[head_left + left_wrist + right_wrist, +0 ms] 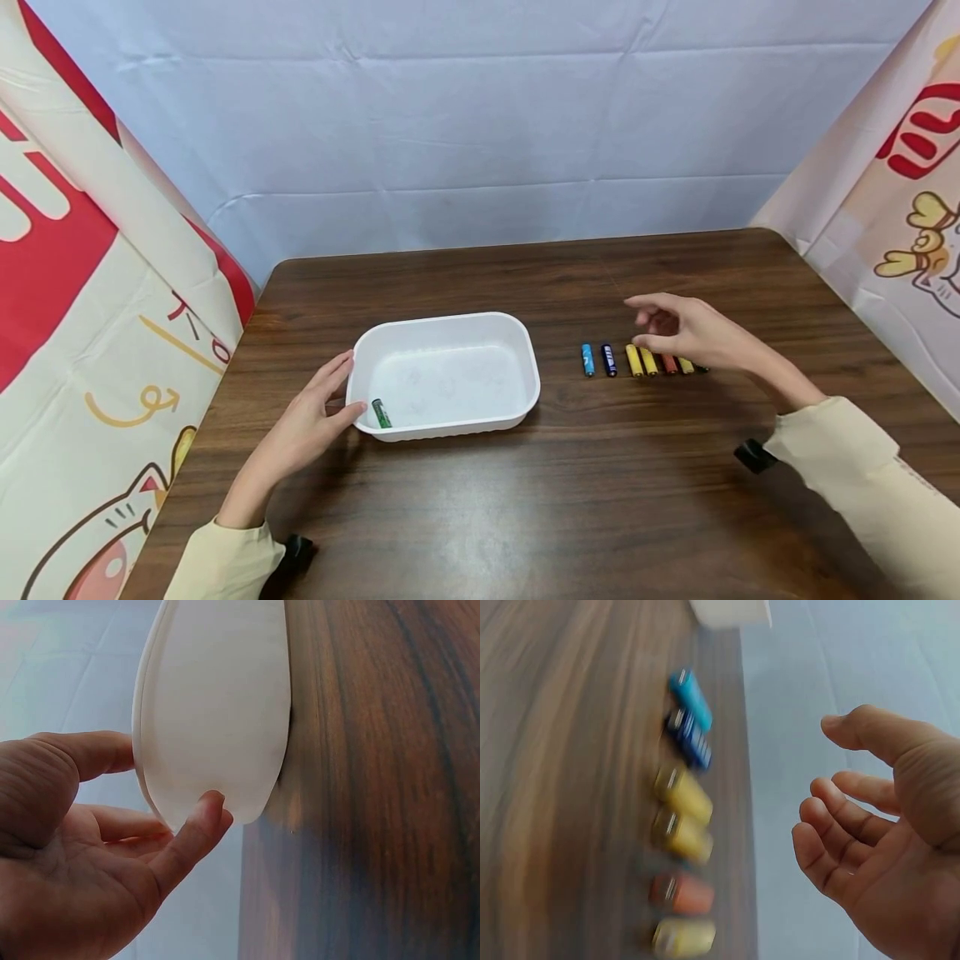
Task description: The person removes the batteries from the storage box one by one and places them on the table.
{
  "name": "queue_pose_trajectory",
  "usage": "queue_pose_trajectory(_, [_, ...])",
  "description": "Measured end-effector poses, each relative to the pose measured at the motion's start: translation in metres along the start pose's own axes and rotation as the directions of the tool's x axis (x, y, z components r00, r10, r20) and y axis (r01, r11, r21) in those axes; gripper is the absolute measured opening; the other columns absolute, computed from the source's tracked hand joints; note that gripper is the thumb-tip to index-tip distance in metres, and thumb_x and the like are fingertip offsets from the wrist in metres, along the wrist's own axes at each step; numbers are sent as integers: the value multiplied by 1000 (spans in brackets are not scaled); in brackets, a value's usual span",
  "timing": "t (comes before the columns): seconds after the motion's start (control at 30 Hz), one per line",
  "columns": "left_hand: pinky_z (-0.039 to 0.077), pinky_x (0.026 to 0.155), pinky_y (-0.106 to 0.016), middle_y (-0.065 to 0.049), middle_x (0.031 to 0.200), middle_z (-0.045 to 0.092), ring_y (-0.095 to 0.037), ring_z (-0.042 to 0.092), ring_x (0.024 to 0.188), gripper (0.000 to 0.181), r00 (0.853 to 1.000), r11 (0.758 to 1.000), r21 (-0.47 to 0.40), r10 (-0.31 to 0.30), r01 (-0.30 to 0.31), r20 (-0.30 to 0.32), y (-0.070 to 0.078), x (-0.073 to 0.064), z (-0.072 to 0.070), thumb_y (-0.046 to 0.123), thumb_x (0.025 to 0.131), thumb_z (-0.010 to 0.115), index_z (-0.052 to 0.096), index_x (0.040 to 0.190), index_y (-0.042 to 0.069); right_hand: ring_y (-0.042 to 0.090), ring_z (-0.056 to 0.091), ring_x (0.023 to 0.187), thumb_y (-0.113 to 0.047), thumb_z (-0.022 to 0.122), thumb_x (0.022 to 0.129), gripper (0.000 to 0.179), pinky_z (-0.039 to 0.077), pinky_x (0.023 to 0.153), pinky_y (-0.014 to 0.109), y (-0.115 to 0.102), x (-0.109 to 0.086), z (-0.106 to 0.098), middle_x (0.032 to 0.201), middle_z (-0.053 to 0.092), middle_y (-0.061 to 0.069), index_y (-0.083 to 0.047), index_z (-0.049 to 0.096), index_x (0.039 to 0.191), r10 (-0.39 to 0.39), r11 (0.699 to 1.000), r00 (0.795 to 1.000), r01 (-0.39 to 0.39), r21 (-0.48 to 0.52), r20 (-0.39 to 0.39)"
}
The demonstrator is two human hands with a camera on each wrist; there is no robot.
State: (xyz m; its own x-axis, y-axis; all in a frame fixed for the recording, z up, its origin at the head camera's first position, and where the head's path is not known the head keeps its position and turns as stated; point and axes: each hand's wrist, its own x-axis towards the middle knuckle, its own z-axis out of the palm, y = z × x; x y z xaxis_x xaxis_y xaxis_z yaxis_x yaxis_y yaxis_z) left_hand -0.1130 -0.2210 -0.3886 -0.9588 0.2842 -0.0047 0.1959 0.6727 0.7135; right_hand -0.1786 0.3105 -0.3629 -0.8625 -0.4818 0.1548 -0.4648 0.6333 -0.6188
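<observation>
A white plastic tray (pixel 442 431) stands on the table, with a green battery (pixel 382 413) lying in its near left corner. My left hand (pixel 307 425) holds the tray's left end, thumb at the rim and fingers along the outer wall. To the right of the tray, several batteries lie side by side in a row: a light blue battery (pixel 588 360), a dark blue battery (pixel 609 360), yellow ones and a red-orange battery (pixel 682 893). Over the right part of this row hovers my right hand (pixel 693 331), fingers loosely bent and nothing between them. It partly hides the row's right end.
The brown wood-grain table (pixel 570 500) ends at a pale cloth backdrop (pixel 480 142) at the back. Printed cloths (pixel 67 250) hang at both sides. Each wrist carries a black device (pixel 754 456) just below the sleeve's edge.
</observation>
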Motion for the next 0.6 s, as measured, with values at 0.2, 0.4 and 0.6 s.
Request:
queue_pose_trajectory(0.2, [55,98,-53,-21,165,28,-39,59,124,69,1000,1000,-2,4,-4,4,0,0,0,14,101,69,35,158,-2,15,64,91,-6,77,93,50,57,80,29,-32,34,20,105,67,2,0,60,140,-77,997,996,78,-1,39])
queue_pose_trajectory(0.4, [54,98,-52,-21,165,27,-40,59,124,70,1000,1000,0,-1,1,7,-1,0,0,13,100,69,34,159,-2,19,63,96,-6,77,92,51,58,83,35,-61,68,47,108,67,6,-1,60,140,-157,986,983,150,69,100])
queue_pose_trajectory(0.6, [54,98,-52,-22,164,27,-42,59,124,70,1000,1000,-7,4,-4,6,-1,1,0,13,100,70,35,158,-3,17,61,90,-9,77,93,50,56,77,36,-91,95,75,106,64,8,1,60,139,-275,957,950,255,140,151])
